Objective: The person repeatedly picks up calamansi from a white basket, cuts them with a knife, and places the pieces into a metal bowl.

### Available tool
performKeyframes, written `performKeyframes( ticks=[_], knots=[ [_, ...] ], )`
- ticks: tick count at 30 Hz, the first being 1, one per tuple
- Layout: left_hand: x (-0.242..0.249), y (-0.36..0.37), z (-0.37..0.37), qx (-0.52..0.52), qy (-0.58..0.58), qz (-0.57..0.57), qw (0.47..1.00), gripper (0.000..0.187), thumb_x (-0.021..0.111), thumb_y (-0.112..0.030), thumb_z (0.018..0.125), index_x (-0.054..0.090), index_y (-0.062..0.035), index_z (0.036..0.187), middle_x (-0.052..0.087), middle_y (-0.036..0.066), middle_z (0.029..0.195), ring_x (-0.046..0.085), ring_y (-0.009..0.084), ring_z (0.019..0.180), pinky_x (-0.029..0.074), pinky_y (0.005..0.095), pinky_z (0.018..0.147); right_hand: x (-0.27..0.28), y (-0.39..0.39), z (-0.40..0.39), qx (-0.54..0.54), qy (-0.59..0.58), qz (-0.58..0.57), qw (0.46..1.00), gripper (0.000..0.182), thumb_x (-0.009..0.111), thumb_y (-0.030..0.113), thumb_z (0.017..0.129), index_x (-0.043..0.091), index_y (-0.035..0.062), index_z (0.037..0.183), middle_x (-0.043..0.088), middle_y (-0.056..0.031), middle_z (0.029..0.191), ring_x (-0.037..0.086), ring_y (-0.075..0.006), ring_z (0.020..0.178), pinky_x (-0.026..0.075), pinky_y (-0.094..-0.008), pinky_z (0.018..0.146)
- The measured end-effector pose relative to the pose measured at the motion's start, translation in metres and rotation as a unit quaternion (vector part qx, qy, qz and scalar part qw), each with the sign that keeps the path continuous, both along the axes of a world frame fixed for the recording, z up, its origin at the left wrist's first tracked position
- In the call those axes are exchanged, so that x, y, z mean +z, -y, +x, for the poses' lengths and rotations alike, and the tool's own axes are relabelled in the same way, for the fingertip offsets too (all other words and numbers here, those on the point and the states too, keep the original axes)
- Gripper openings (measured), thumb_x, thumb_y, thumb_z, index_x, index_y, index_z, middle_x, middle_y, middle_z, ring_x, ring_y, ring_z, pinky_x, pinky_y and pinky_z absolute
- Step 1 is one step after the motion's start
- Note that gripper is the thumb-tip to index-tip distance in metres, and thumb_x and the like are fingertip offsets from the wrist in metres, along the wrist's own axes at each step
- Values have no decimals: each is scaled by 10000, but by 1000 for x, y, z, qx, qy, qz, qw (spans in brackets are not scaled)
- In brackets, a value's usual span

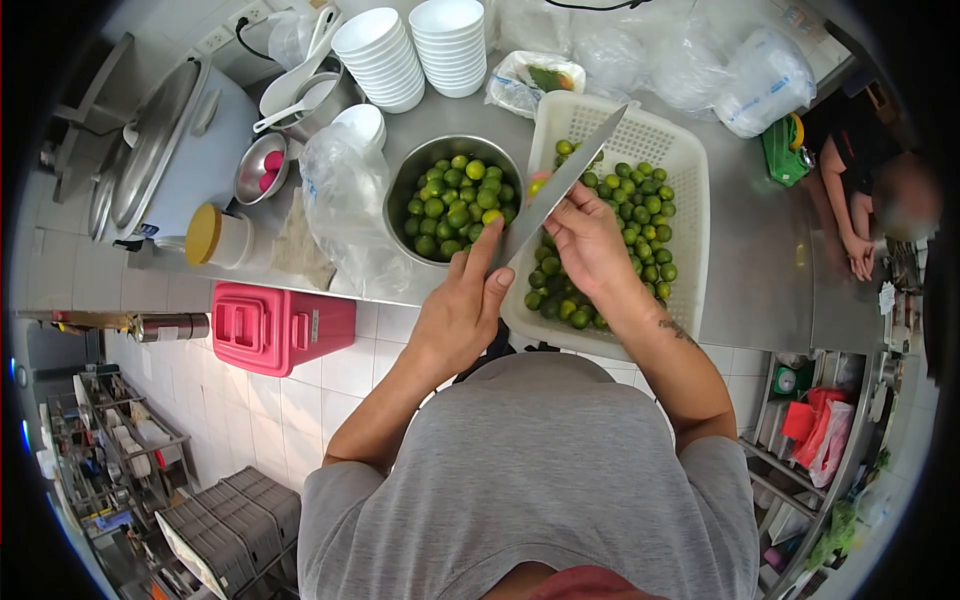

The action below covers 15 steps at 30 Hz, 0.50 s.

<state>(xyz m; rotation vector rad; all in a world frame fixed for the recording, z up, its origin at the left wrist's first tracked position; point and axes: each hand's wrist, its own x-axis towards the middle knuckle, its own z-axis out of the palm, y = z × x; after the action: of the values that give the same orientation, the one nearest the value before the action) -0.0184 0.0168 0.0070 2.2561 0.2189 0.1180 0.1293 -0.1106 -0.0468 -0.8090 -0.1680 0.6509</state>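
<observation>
A large knife [565,182] slants up to the right, its tip above the white basket. My left hand [458,312] grips it at the lower end, index finger stretched along the blade; the handle is hidden in the hand. My right hand [590,238] is just right of the blade, its fingers closed around a small yellow-green lime [537,187], partly hidden behind the knife. Beneath and beyond my hands, a steel bowl [391,212] full of small green limes [450,195] stands on the left. The white perforated basket [690,215] on the right holds more limes [645,215].
Stacked white bowls [378,58], a plastic bag [340,190] and a yellow-lidded tub [205,235] occupy the steel counter [755,240]. A large pot [215,130] stands at left. Below is a pink bin [285,328]. Another person's hands [858,255] are at far right.
</observation>
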Motion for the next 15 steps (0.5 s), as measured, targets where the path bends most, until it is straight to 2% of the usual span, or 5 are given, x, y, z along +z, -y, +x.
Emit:
performKeyframes(
  ticks=[5,15],
  knots=[
    [9,-2,7,5,-6,-16,1000,532,379,-348,1030,250,-141,1503,541,264,1119,599,457,924,487,493,800,8,-7,-17,36,2,-6,999,225,610,92,940,621,18,1152,648,-42,1050,602,-125,963,476,-287,880],
    [12,-2,-1,8,-29,-14,999,535,368,-364,1032,250,-150,1508,548,238,1089,605,431,915,489,480,797,9,-10,-9,-10,10,-7,1000,202,614,67,933,616,-4,1122,640,-41,1038,596,-113,930,477,-277,859]
  ],
)
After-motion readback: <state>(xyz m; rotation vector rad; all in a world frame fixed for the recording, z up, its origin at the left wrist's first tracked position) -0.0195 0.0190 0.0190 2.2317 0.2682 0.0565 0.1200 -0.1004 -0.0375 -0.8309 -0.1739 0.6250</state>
